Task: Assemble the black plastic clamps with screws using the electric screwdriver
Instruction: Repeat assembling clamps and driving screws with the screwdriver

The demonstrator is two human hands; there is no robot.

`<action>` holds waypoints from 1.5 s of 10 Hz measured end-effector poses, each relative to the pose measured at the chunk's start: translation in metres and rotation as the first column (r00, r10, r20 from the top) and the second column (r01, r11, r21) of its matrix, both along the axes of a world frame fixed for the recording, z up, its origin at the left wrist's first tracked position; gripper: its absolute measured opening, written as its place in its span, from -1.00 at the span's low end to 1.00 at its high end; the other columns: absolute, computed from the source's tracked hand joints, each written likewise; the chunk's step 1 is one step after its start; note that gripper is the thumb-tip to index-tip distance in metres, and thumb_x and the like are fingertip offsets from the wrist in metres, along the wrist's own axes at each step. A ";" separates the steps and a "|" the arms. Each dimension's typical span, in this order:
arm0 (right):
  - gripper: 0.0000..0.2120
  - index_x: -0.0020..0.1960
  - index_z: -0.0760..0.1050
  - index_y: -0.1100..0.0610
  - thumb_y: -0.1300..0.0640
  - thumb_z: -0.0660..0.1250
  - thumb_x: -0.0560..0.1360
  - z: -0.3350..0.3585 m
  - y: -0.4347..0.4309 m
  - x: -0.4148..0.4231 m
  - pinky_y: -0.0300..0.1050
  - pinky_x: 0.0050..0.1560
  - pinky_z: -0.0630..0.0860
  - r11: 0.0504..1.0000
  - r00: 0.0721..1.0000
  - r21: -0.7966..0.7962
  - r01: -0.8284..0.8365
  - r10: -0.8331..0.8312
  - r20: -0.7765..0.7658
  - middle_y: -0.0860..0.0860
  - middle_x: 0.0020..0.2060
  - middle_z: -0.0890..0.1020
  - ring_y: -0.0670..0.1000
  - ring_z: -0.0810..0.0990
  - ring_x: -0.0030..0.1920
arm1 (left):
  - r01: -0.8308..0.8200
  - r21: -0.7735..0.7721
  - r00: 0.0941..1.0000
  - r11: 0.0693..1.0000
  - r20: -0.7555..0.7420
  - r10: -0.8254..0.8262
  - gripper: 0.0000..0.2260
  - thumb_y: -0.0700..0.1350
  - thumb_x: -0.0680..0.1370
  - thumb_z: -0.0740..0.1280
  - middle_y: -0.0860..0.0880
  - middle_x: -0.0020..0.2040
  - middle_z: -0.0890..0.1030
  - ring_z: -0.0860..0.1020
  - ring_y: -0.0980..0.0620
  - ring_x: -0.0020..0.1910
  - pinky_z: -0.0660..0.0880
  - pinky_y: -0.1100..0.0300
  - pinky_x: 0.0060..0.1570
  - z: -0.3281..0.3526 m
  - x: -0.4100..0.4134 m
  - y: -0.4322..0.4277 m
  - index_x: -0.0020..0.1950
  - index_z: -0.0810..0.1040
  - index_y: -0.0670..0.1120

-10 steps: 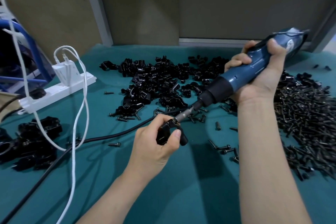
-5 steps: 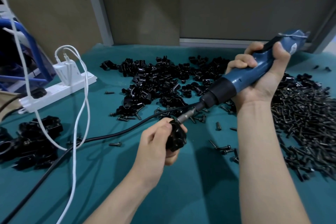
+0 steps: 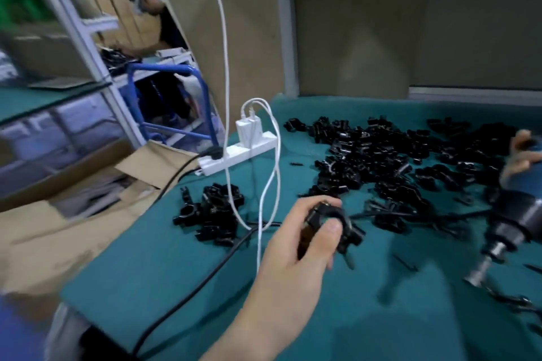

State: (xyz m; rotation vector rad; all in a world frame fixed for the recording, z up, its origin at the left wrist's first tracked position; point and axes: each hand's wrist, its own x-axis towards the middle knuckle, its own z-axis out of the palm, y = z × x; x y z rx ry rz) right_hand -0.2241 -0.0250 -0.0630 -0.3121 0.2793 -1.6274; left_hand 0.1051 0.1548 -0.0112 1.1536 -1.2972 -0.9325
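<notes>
My left hand (image 3: 296, 246) grips a black plastic clamp (image 3: 337, 226) with a screw sticking out of its underside, above the green mat. To its left lies a small heap of black clamps (image 3: 211, 214). A large pile of loose clamps (image 3: 396, 155) covers the mat further back. At the right edge my right hand (image 3: 522, 155), mostly cut off by the frame, holds the blue electric screwdriver (image 3: 510, 223), its bit pointing down at the mat, apart from the clamp. Loose screws (image 3: 507, 299) lie near the bit.
A white power strip (image 3: 237, 152) with a charger and white cables sits at the mat's left edge. A black cord (image 3: 205, 275) crosses the mat (image 3: 176, 258). An open cardboard box (image 3: 73, 193) stands to the left. Another person works at a far bench.
The view has swung left. My left hand has carried the clamp away from the screwdriver bit toward the small heap. My right hand has tipped the screwdriver downward.
</notes>
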 end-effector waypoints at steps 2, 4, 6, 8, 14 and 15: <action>-0.76 -0.14 0.48 0.13 -0.06 0.33 0.47 0.094 -0.072 0.016 -0.25 -0.39 0.54 0.961 0.962 0.269 0.070 0.006 -0.272 -0.02 -0.39 0.60 -0.08 0.55 -0.47 | -0.494 -0.243 0.768 0.835 0.327 0.550 -0.75 0.23 0.51 0.30 0.08 -0.19 0.59 0.53 0.07 -0.29 0.46 0.18 -0.26 0.013 0.123 0.046 0.17 0.49 0.30; -0.72 -0.13 0.49 0.11 -0.11 0.37 0.45 0.038 0.062 0.102 -0.11 -0.43 0.59 0.946 0.865 0.314 0.085 0.086 -0.494 0.03 -0.45 0.60 -0.01 0.61 -0.47 | -0.630 -0.122 0.486 0.767 0.708 0.512 -0.59 -0.09 0.52 0.40 -0.15 0.14 0.61 0.57 -0.18 0.10 0.39 0.05 -0.07 -0.046 0.183 0.020 0.35 0.41 0.02; -0.74 -0.03 0.52 0.11 -0.08 0.36 0.50 0.020 0.095 0.092 -0.12 -0.35 0.56 0.892 0.727 0.427 0.147 0.195 -0.658 0.02 -0.43 0.64 -0.01 0.62 -0.47 | -0.558 -0.006 0.497 0.830 0.798 0.340 -0.41 0.04 0.46 0.42 -0.11 0.36 0.40 0.42 -0.14 0.33 0.38 -0.01 0.18 -0.075 0.179 0.027 0.46 0.31 0.10; -0.58 0.24 0.44 0.13 -0.07 0.40 0.49 0.008 0.094 0.094 0.03 -0.14 0.53 0.866 0.440 0.347 0.359 0.170 -0.882 0.09 -0.02 0.64 0.15 0.62 -0.11 | -0.522 -0.523 0.471 0.674 0.481 0.739 -0.58 -0.10 0.49 0.29 -0.24 0.43 0.28 0.25 -0.13 0.46 0.15 0.02 0.47 -0.034 0.150 0.026 0.34 0.41 -0.12; -0.83 0.12 0.46 -0.17 0.02 0.32 0.55 0.016 0.096 0.058 -0.13 0.03 0.37 0.959 -0.469 -0.132 0.250 0.000 -0.883 -0.07 0.24 0.27 0.06 0.38 0.19 | 0.171 -0.142 0.351 0.975 0.933 0.074 -0.86 -0.22 0.58 0.28 0.03 -0.25 0.46 0.49 -0.02 -0.25 0.31 0.17 -0.31 -0.021 -0.007 -0.212 -0.02 0.31 -0.07; -0.79 0.16 0.46 -0.17 -0.06 0.32 0.53 0.033 0.080 0.057 -0.02 0.28 0.25 0.987 -0.675 -0.042 0.156 0.075 -0.734 -0.06 0.33 0.21 0.09 0.22 0.30 | -0.113 -0.165 0.816 0.980 0.547 0.186 -0.76 -0.32 0.58 0.17 0.06 -0.28 0.58 0.47 0.14 -0.43 0.35 0.38 -0.47 -0.015 -0.014 -0.194 0.05 0.43 0.02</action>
